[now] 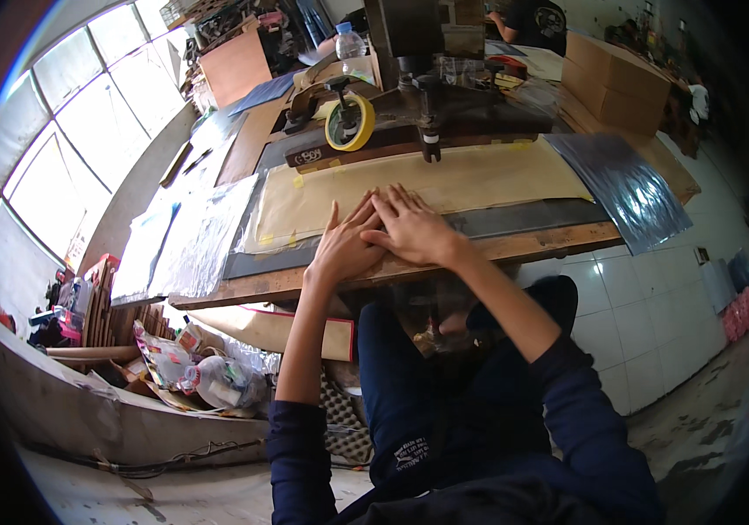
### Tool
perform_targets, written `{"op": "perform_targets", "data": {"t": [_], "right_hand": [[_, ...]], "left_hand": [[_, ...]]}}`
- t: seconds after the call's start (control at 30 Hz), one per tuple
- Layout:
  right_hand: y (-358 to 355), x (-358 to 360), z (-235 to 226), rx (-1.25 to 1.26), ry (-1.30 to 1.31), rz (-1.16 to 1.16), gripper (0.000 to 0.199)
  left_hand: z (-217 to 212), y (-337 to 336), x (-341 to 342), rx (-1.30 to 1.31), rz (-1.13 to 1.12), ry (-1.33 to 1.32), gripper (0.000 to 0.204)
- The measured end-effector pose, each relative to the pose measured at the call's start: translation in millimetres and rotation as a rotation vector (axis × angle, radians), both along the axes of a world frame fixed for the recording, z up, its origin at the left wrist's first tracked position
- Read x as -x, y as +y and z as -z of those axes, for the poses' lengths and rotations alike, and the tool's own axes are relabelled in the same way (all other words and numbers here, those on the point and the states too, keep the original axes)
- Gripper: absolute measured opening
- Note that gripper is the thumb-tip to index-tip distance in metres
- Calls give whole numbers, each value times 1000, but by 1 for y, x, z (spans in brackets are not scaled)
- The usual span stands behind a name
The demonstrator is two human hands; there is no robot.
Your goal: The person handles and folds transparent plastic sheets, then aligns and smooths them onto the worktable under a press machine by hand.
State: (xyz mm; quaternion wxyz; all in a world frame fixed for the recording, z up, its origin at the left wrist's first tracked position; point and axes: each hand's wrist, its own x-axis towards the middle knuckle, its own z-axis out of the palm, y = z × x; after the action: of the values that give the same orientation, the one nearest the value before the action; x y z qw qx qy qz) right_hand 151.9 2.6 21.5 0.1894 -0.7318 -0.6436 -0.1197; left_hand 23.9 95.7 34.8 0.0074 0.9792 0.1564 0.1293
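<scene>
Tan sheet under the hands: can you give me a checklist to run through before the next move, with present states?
1. Left hand open, laid on the tan sheet: ok.
2. Right hand open, free of tools: ok, though it partly overlaps the left hand.
3. Yellow tape roll off the sheet: ok, it is beyond the sheet's far edge.
4. Metal foot clear of the sheet: cannot tell, they overlap in this view.
5. Shiny bluish film fully on the table: not ok, its near corner juts past the front edge.
</scene>
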Motion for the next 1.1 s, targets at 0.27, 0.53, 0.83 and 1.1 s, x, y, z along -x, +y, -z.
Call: {"op": "perform_targets", "data": {"t": [0.27,0.53,0.83,1.1], "right_hand": [[-49,-51,-13,167,115,239,75],[-94,-115,-18,214,153,567,68],[-91,-108,-7,-91,-31,749,54],[-94,-88,-26,-250,177,-75,13]], "left_hand": [[-9,-12,4,40,-84,-51,63],[-9,-14,2,82,-147,-59,65],[3,-6,3,72,-429,-294,65],[-20,-9,11,406,-226,-362,26]]}}
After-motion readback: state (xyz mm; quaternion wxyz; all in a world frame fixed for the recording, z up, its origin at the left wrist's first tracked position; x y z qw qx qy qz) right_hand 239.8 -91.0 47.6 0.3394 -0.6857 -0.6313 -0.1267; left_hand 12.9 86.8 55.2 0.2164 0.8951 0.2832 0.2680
